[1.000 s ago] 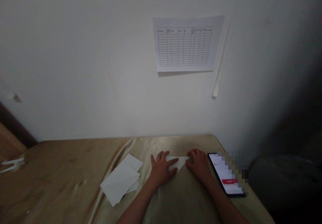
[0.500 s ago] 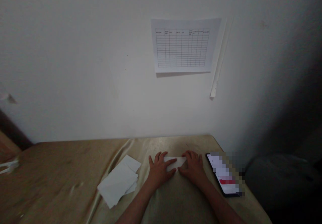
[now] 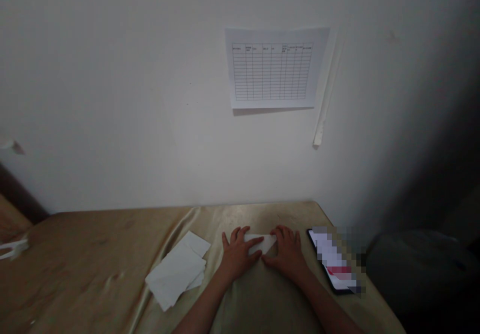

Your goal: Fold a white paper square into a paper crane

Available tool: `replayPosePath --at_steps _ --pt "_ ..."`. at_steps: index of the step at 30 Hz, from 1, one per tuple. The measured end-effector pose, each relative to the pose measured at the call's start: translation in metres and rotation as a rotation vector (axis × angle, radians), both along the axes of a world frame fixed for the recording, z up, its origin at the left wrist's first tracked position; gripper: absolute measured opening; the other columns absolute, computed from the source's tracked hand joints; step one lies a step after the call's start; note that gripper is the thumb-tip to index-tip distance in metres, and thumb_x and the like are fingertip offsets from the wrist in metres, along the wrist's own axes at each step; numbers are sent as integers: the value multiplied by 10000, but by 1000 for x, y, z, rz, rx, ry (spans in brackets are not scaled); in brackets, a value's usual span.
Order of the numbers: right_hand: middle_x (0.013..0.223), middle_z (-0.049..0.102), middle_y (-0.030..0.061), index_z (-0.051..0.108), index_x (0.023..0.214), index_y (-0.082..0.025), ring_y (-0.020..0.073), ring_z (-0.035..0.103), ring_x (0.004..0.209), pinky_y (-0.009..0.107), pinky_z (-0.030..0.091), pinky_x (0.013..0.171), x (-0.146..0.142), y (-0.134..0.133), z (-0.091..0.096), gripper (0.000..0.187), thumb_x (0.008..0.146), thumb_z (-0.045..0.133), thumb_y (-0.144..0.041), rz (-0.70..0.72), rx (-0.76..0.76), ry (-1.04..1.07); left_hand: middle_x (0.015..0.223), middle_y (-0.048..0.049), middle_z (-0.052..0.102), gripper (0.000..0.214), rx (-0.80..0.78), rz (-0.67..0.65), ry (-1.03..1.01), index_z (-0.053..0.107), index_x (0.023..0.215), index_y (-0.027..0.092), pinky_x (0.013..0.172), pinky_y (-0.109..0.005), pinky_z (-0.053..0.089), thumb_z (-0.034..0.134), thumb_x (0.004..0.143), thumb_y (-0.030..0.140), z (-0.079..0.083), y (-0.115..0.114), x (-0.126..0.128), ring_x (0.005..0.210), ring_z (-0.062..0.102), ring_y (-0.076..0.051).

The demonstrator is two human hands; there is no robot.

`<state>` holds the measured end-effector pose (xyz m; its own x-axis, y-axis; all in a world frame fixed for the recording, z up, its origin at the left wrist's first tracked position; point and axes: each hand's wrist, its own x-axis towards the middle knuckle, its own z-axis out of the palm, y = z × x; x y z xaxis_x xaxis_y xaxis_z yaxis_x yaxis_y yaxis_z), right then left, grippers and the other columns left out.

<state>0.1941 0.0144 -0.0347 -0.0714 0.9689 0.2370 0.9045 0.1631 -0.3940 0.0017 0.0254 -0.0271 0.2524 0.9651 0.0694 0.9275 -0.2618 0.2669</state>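
A small sheet of white paper (image 3: pixel 267 243), folded to a triangle-like shape, lies flat on the cloth-covered table between my hands. My left hand (image 3: pixel 237 255) rests over its left part, with the fingers spread and the index finger stretched across the paper. At the right corner, the fingers of my right hand (image 3: pixel 289 250) curl down onto the paper, while its thumb reaches the lower tip beside my left thumb. Both palms hide parts of the sheet. A loose stack of white paper sheets (image 3: pixel 178 271) lies to the left of my left forearm.
A phone (image 3: pixel 335 269) with its screen lit, partly pixelated, lies right of my right hand by the table edge. The gold-brown tablecloth (image 3: pixel 86 254) has a raised crease. A printed table sheet (image 3: pixel 272 74) hangs on the wall behind. A white object (image 3: pixel 14 248) is at far left.
My right thumb has slid slightly left and down along the paper, to the tip near my left thumb. My left hand stays almost still.
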Motion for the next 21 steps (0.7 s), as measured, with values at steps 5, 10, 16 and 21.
replayPosePath --at_steps 5,10,16,21 --pt "1344 533 104 599 1153 -263 316 434 1297 461 201 1128 11 5 3 535 708 694 -544 52 -12 17 1535 24 385 443 -7 -7 -9 537 1267 587 1110 -733 -15 595 828 607 4 -2 0 1446 244 -355" --pt "1281 584 66 619 1109 -270 280 490 1233 410 284 1058 18 9 2 386 773 648 -457 25 14 -1 1545 11 371 496 -35 -8 -9 536 1289 559 1116 -725 -24 586 805 654 9 -4 0 1449 230 -372" --pt "1201 612 70 625 1057 -255 256 523 1169 395 291 1036 16 10 3 251 822 591 -336 1 61 15 1532 11 393 526 -14 4 -18 559 1259 569 1110 -732 -30 629 750 680 9 -4 2 1441 246 -378" --pt "1110 628 51 627 1006 -246 229 544 1107 358 334 969 17 9 12 184 845 540 -266 -32 97 36 1528 8 400 534 -17 6 -44 579 1248 554 1112 -730 -29 652 730 662 10 -3 2 1442 246 -375"
